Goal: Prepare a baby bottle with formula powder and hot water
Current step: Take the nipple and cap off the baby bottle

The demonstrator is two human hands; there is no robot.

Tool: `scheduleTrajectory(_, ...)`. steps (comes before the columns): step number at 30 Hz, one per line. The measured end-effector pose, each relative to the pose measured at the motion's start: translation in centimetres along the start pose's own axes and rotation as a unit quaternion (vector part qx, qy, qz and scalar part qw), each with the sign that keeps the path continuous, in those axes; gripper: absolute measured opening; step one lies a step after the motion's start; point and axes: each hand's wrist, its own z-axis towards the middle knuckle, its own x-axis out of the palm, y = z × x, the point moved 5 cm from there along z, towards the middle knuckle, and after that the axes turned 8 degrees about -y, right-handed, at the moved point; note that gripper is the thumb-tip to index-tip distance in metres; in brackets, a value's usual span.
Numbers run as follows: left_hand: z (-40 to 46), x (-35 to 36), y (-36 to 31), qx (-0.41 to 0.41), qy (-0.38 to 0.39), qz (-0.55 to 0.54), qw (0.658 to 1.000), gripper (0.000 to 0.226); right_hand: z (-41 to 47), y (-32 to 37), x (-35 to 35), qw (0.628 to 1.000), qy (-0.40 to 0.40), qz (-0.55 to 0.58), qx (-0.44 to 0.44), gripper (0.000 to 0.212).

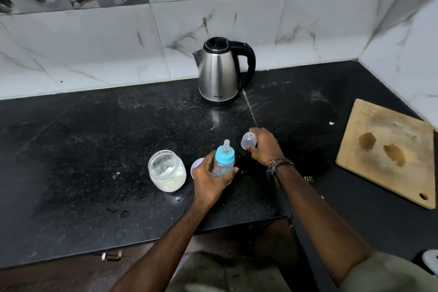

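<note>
So from my feed, my left hand (208, 179) is wrapped around the baby bottle (224, 161), fingers and thumb curled round its lower body, holding it upright on the black counter (94, 149). The blue collar and teat are on top, poking up above my knuckles.

My right hand (264, 147) is just to the right of the bottle and a bit farther back, pinching the clear bottle cap (248, 141) between the fingertips, with the cap's open side facing left, toward the bottle. The cap is off the bottle, a small gap between them. There's a thread bracelet (279, 165) on that wrist.

Just left of my left hand sits the glass jar (167, 170), open, with white powder in the bottom. Tucked behind the left hand, between it and the jar, I can see the edge of a round white lid (196, 166), mostly hidden.

Well beyond both hands, against the tiled wall, stands the steel kettle (219, 73), lid closed, handle to the right. Far off to the right of my right hand lies a wooden cutting board (388, 149).
</note>
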Motion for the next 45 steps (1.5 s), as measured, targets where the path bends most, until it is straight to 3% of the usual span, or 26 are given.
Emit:
scheduleTrajectory(12, -0.1, 0.0, -0.2, -0.001, -0.009, 0.017, 1.000, 0.052, -0.4, 0.4, 0.2, 0.999, 0.022, -0.042, 0.014, 0.083)
scheduleTrajectory(17, -0.1, -0.4, -0.2, -0.008, -0.027, 0.011, 1.000, 0.045, -1.9, 4.7, -3.3, 0.981, -0.101, 0.163, -0.035, 0.049)
scheduleTrajectory(20, -0.4, -0.7, -0.2, -0.035, -0.051, 0.005, 0.998, 0.051, -3.6, 7.6, -4.5, 0.971, -0.117, 0.193, -0.076, 0.032)
scheduleTrajectory(22, -0.5, -0.8, 0.1, -0.049, -0.073, 0.006, 0.996, 0.049, -4.6, 8.8, -4.7, 0.973, -0.121, 0.177, -0.082, 0.042)
scheduleTrajectory(27, -0.4, -0.9, -0.6, -0.019, -0.114, 0.044, 0.992, 0.035, -6.4, 10.9, -4.7, 0.989, -0.125, -0.010, -0.077, 0.071)
scheduleTrajectory(33, -0.6, -1.0, -1.6, -0.026, -0.115, 0.034, 0.992, 0.042, -6.5, 12.2, -5.7, 0.990, -0.134, -0.029, -0.039, 0.067)
scheduleTrajectory(41, -0.3, -1.0, -1.9, -0.041, 0.008, -0.046, 0.998, 0.039, -4.9, 10.5, -5.1, 0.988, -0.063, 0.064, -0.124, 0.052)
scheduleTrajectory(45, 0.0, -1.3, -1.3, -0.065, -0.002, -0.063, 0.996, 0.050, -4.5, 10.6, -5.2, 0.973, 0.021, 0.107, -0.204, 0.032)
